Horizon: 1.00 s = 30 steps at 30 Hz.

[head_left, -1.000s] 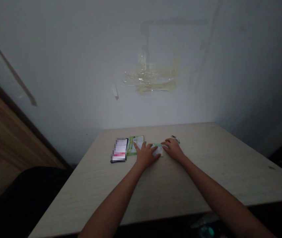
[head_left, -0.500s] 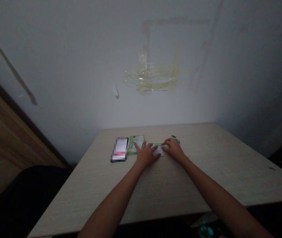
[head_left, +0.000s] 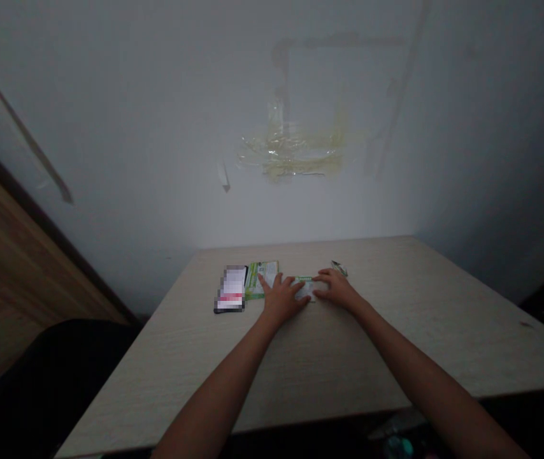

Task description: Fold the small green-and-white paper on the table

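A small white sheet of paper with a green band [head_left: 304,293] lies flat on the table, partly hidden by my fingers. My left hand [head_left: 282,299] is spread over its left side with the fingers apart. At the sheet's right edge, my right hand [head_left: 339,290] rests with its thumb and fingers slightly parted, not pinching anything visible. A green-and-white printed leaflet or packet [head_left: 253,280] lies just left of my left hand, whose outer fingers reach its edge. Behind my right hand is a small green-and-white piece [head_left: 340,268], too small to name.
A phone [head_left: 231,290] with a blurred-out screen lies left of the leaflet. The pale wooden table [head_left: 329,376] meets a wall [head_left: 157,127] with clear tape [head_left: 295,153] on it. A dark rounded shape [head_left: 57,376] stands at the left, near wooden boards [head_left: 9,248].
The fingers of my right hand have opened slightly and shifted a little right at the sheet's edge. My left hand stays in place.
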Each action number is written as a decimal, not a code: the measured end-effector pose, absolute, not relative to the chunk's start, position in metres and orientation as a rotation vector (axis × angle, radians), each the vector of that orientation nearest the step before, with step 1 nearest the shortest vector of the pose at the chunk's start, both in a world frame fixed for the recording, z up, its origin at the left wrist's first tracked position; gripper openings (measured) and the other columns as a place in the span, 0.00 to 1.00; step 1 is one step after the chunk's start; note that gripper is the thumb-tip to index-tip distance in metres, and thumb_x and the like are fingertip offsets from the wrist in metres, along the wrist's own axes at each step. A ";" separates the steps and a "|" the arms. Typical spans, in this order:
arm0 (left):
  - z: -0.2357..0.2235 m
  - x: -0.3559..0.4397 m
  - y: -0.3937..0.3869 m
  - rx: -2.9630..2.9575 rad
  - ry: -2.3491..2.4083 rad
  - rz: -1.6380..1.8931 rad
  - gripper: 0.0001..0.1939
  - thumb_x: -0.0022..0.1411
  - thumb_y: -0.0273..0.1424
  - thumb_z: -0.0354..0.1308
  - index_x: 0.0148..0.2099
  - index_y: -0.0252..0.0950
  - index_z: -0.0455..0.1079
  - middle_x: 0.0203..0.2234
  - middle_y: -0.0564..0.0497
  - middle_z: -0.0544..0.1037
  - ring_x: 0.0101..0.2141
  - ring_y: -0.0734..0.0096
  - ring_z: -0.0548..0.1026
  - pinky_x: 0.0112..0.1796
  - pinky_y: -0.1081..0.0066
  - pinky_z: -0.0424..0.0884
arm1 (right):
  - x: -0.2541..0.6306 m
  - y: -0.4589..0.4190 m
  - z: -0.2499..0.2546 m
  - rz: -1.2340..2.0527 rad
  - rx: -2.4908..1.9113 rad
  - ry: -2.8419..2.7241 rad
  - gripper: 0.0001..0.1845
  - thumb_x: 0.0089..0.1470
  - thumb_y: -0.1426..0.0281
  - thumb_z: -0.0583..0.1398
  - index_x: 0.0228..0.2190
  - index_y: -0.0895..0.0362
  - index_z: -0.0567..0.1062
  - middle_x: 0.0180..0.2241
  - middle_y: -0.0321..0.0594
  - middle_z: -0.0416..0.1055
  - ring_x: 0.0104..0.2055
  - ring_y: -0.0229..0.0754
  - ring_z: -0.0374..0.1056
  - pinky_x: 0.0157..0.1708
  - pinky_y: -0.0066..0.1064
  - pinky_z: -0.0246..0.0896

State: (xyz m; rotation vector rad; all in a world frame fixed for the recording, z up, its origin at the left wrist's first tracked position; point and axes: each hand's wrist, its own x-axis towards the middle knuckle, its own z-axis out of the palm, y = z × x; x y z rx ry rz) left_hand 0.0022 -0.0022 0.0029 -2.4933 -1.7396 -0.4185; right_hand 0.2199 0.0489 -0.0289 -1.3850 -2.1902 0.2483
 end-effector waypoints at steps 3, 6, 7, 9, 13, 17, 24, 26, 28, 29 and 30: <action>0.002 0.002 -0.002 -2.493 -1.728 -0.434 0.25 0.62 0.55 0.50 0.59 0.59 0.67 0.58 0.53 0.71 0.62 0.42 0.55 0.53 0.23 0.24 | 0.222 0.047 -0.029 0.267 -1.390 -2.217 0.26 0.46 0.60 0.68 0.48 0.54 0.78 0.55 0.51 0.67 0.57 0.52 0.64 0.58 0.47 0.55; 0.001 0.001 -0.001 -2.491 -1.730 -0.452 0.24 0.62 0.55 0.50 0.58 0.59 0.68 0.57 0.53 0.71 0.62 0.43 0.55 0.54 0.23 0.23 | 0.224 0.043 -0.028 0.282 -1.380 -2.246 0.29 0.45 0.59 0.69 0.50 0.53 0.77 0.57 0.52 0.65 0.58 0.53 0.62 0.59 0.48 0.54; 0.000 0.001 -0.001 -2.491 -1.733 -0.455 0.24 0.62 0.55 0.50 0.57 0.59 0.68 0.57 0.53 0.71 0.62 0.43 0.56 0.54 0.24 0.22 | 0.224 0.042 -0.028 0.290 -1.377 -2.251 0.30 0.45 0.59 0.69 0.50 0.53 0.76 0.58 0.52 0.65 0.59 0.54 0.62 0.59 0.49 0.54; 0.000 0.001 -0.001 -2.491 -1.733 -0.458 0.24 0.62 0.55 0.50 0.57 0.59 0.68 0.57 0.53 0.71 0.62 0.43 0.56 0.54 0.24 0.22 | 0.225 0.040 -0.027 0.306 -1.375 -2.259 0.31 0.45 0.59 0.69 0.51 0.52 0.76 0.59 0.52 0.64 0.60 0.55 0.61 0.59 0.50 0.53; 0.000 0.001 -0.001 -2.490 -1.722 -0.448 0.25 0.62 0.55 0.49 0.58 0.59 0.67 0.58 0.53 0.71 0.62 0.42 0.56 0.53 0.23 0.23 | 0.225 0.037 -0.026 0.331 -1.368 -2.259 0.33 0.44 0.58 0.70 0.52 0.52 0.75 0.60 0.54 0.62 0.62 0.56 0.59 0.60 0.50 0.52; 0.001 0.001 -0.001 -2.494 -1.719 -0.431 0.24 0.62 0.55 0.49 0.58 0.59 0.67 0.58 0.52 0.70 0.62 0.42 0.56 0.53 0.22 0.24 | 0.225 0.035 -0.026 0.343 -1.360 -2.256 0.35 0.42 0.58 0.70 0.53 0.52 0.74 0.61 0.53 0.61 0.62 0.56 0.58 0.61 0.50 0.52; 0.002 -0.003 0.000 -2.531 -1.668 -0.447 0.23 0.64 0.53 0.48 0.59 0.60 0.66 0.57 0.52 0.70 0.61 0.45 0.57 0.54 0.22 0.27 | 0.225 0.029 -0.021 0.273 -1.238 -2.288 0.28 0.44 0.64 0.69 0.50 0.50 0.77 0.58 0.49 0.66 0.59 0.53 0.62 0.59 0.49 0.54; 0.004 -0.005 -0.001 -2.529 -1.670 -0.420 0.23 0.64 0.53 0.48 0.58 0.59 0.67 0.57 0.51 0.71 0.61 0.46 0.57 0.54 0.22 0.28 | 0.224 0.027 -0.018 0.285 -1.130 -2.321 0.23 0.47 0.67 0.67 0.47 0.48 0.78 0.57 0.45 0.68 0.59 0.50 0.63 0.59 0.49 0.54; 0.007 -0.007 -0.001 -2.542 -1.672 -0.387 0.23 0.64 0.53 0.49 0.59 0.59 0.67 0.56 0.50 0.70 0.60 0.47 0.58 0.55 0.23 0.30 | 0.222 0.025 -0.015 0.320 -1.029 -2.344 0.19 0.49 0.68 0.66 0.45 0.48 0.79 0.54 0.42 0.71 0.58 0.48 0.64 0.60 0.47 0.55; 0.008 -0.008 -0.002 -2.553 -1.675 -0.375 0.24 0.64 0.54 0.49 0.59 0.58 0.67 0.56 0.50 0.70 0.60 0.47 0.57 0.55 0.24 0.30 | 0.221 0.024 -0.014 0.339 -0.996 -2.348 0.18 0.50 0.68 0.66 0.45 0.48 0.79 0.53 0.42 0.73 0.58 0.48 0.64 0.60 0.46 0.55; 0.009 -0.009 -0.002 -2.569 -1.675 -0.365 0.24 0.63 0.54 0.49 0.59 0.58 0.66 0.56 0.49 0.69 0.60 0.47 0.57 0.55 0.24 0.30 | 0.221 0.024 -0.014 0.354 -0.979 -2.346 0.18 0.50 0.67 0.66 0.45 0.48 0.79 0.52 0.42 0.74 0.57 0.47 0.65 0.59 0.46 0.56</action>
